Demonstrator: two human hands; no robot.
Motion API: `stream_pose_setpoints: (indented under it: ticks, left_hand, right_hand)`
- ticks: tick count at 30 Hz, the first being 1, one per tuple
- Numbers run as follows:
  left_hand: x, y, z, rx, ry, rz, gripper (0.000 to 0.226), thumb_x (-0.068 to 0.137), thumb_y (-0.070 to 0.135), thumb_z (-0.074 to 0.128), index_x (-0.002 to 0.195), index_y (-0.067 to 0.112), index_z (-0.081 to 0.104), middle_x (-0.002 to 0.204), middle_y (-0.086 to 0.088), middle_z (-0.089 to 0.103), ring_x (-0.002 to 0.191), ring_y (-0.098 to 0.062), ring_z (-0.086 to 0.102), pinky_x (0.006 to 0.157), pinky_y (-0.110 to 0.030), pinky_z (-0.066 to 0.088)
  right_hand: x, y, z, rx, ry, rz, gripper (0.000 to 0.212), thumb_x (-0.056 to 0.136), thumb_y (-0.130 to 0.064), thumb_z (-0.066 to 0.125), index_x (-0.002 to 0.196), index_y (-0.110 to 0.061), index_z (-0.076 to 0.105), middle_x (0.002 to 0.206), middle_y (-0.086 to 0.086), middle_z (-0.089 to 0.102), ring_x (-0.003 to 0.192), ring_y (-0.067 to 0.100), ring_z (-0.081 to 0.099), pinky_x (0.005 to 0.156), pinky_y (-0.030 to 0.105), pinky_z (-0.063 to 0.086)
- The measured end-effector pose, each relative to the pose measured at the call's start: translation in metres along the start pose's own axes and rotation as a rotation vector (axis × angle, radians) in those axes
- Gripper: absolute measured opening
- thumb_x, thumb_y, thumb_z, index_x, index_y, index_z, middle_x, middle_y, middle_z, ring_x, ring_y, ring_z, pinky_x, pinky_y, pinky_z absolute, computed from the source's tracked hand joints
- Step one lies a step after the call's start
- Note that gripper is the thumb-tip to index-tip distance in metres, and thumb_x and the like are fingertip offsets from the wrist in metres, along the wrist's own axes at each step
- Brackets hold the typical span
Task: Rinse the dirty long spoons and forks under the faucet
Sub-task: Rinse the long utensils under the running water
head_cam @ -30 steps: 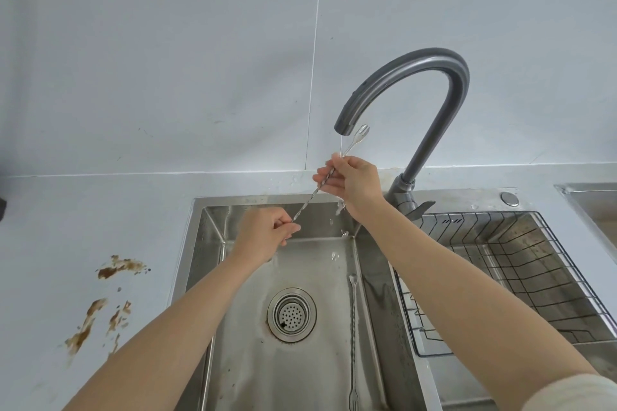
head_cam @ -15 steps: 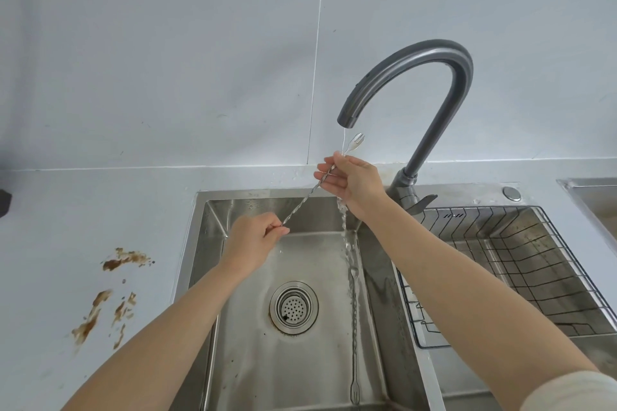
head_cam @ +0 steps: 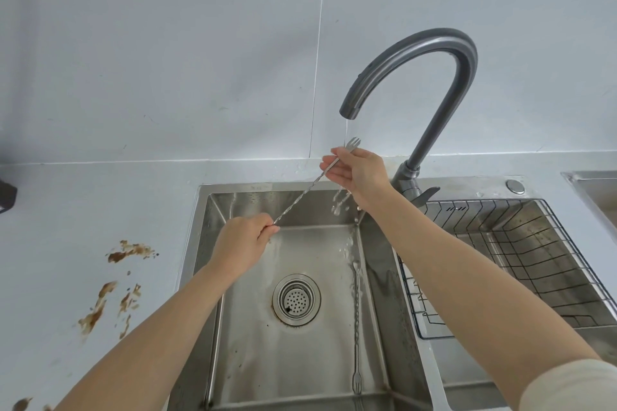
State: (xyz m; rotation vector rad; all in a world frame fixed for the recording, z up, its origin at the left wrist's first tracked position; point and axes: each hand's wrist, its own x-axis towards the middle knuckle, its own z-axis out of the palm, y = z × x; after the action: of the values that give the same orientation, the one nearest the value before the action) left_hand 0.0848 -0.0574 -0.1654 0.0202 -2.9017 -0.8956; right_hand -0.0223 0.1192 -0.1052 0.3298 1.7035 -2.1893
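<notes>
We hold a long fork slantwise over the sink. Its tines point up and to the right, and its twisted handle runs down to the left. Our left hand grips the low end of the handle, with the fingers curled round it and the thumb pressed on top. Our right hand pinches the handle just below the tines, between the thumb and the fingertips, and the other fingers lie fairly straight beneath it.

The tines sit right under the spout of the grey curved faucet. A thin stream of water falls from the spout onto them. Below the right hand, drops splash down toward the back right corner of the basin.

A second long fork lies flat on the sink floor along the right wall, with its tines toward us. It lies to the right of the round drain strainer and does not touch it. We cannot tell the shape of its far end through the splashing water.

To the right of the basin a black wire rack sits in the neighbouring one. Brown stains mark the pale surface left of the sink. A dark object shows at the left edge, too cut off to name. A light sleeve covers the right upper arm.
</notes>
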Motion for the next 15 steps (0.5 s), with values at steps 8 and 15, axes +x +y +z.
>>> stream_pose_setpoints:
  ticks: [8,15]
  left_hand:
    - [-0.007,-0.012,0.005,0.053,0.067,0.017,0.018,0.084,0.01,0.064,0.071,-0.001,0.067,0.053,-0.017,0.064,0.047,-0.019,0.042,0.045,-0.02,0.027]
    - [-0.008,-0.023,0.005,0.136,0.085,0.089,0.02,0.079,0.013,0.065,0.062,0.003,0.064,0.041,-0.01,0.059,0.037,-0.028,0.055,0.043,-0.013,0.025]
  right_hand:
    - [-0.001,-0.002,0.0,0.029,0.028,-0.04,0.013,0.088,0.003,0.055,0.078,-0.006,0.057,0.075,0.008,0.063,0.049,0.005,0.066,0.058,0.017,0.057]
    - [0.0,-0.003,0.005,-0.037,0.022,-0.021,0.035,0.1,-0.023,0.038,0.074,-0.006,0.056,0.071,0.009,0.064,0.048,0.009,0.066,0.055,0.021,0.055]
